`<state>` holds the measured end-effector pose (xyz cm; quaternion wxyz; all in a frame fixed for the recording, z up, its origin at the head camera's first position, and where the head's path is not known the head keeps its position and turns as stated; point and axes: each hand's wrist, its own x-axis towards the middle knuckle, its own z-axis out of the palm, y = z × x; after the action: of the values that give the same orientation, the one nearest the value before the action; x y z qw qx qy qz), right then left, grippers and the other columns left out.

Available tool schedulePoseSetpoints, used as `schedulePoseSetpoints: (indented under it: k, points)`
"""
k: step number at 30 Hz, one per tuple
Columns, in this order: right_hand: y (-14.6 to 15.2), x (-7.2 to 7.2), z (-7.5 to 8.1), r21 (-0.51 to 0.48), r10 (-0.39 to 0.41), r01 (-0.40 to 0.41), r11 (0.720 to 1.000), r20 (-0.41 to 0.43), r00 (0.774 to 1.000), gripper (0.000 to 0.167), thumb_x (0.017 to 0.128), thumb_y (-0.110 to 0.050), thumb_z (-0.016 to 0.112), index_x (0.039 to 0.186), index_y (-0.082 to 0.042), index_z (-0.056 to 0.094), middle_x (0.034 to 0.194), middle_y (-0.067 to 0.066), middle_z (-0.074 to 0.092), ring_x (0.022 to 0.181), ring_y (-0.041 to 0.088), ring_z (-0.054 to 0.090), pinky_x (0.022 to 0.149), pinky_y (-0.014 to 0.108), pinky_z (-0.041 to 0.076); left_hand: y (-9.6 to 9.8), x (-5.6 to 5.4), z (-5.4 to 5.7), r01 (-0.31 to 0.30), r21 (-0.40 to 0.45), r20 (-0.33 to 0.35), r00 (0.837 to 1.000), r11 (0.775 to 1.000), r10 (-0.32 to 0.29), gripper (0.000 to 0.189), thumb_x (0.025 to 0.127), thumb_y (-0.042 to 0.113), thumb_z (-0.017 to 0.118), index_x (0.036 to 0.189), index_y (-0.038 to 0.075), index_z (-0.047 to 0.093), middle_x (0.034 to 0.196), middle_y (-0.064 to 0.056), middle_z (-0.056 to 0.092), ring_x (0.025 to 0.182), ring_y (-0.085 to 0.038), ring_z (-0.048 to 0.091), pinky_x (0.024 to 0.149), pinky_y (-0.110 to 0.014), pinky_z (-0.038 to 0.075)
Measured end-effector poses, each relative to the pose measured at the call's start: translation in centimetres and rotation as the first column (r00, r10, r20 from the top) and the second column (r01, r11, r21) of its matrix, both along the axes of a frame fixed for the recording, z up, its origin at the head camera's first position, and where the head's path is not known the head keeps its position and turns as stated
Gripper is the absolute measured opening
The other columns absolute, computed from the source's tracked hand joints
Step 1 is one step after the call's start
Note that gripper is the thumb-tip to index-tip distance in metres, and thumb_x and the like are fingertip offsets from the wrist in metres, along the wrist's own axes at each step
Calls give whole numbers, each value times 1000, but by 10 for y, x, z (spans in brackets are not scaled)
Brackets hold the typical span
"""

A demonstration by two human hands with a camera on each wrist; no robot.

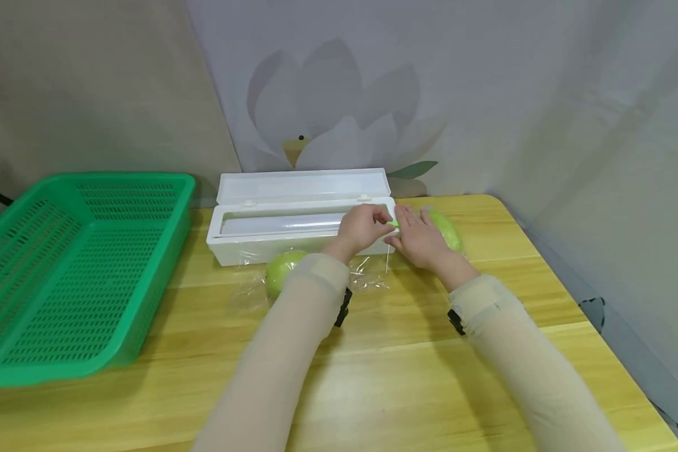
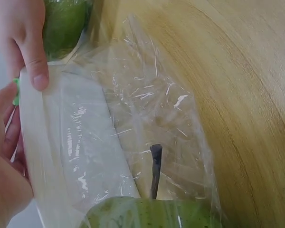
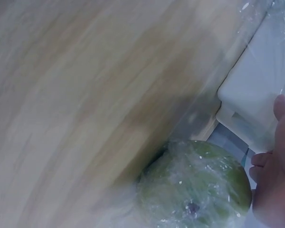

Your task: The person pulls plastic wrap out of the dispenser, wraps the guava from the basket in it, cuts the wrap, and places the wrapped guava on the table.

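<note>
A white cling film dispenser box (image 1: 294, 246) stands on the table with its lid raised and a film roll (image 1: 282, 224) inside. At the box's right end, my left hand (image 1: 364, 227) pinches a small green slider (image 2: 16, 92) between thumb and fingers. My right hand (image 1: 422, 240) rests on that same end, fingers mostly straight, thumb on the front edge. Clear film (image 2: 147, 95) spreads from the box over a green pear (image 1: 282, 271), whose dark stem shows in the left wrist view. A second pear (image 3: 194, 185), wrapped in film, sits beside my right hand.
A green perforated plastic basket (image 1: 183, 207) stands on the left of the wooden table (image 1: 384, 389). Behind the box hangs a pale cloth (image 1: 457, 81) with a flower print. The table's right edge slopes away beyond the right arm.
</note>
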<state>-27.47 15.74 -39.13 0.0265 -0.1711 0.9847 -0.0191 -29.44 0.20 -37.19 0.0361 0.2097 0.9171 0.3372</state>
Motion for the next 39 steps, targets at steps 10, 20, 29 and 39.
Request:
schedulePoseSetpoints:
  k: [10,20,29,39]
  points:
    - [-1,0,0,17,11,-11,1000,-8,1000,73,100,-41,35,146,9,6,154,24,11,144,36,11,118,51,3,-1,2,2,-23,-16,17,1000,1000,24,19,89,27,63,100,13,70,105,0,70,99,-16,63,84,-30,49]
    - [0,-5,-6,20,14,-14,1000,-11,1000,73,100,-41,34,146,9,7,154,23,12,144,36,12,118,50,3,-4,-3,1,-51,-34,40,998,998,52,19,88,27,65,100,14,70,104,2,71,96,-16,63,85,-29,49]
    - [-1,-9,-10,50,16,-15,999,-12,1000,73,100,-42,33,146,9,8,154,23,13,143,36,14,118,49,2,-8,-6,-2,-43,-50,37,998,998,45,18,87,26,65,99,12,70,106,1,70,98,-17,62,84,-30,49]
    - [-4,-8,-4,74,-4,3,997,8,1000,72,101,-41,33,146,9,7,154,22,12,144,35,11,118,47,-1,-10,-5,0,-60,-39,43,997,997,61,18,87,24,66,98,12,71,105,0,71,100,-17,63,85,-30,49]
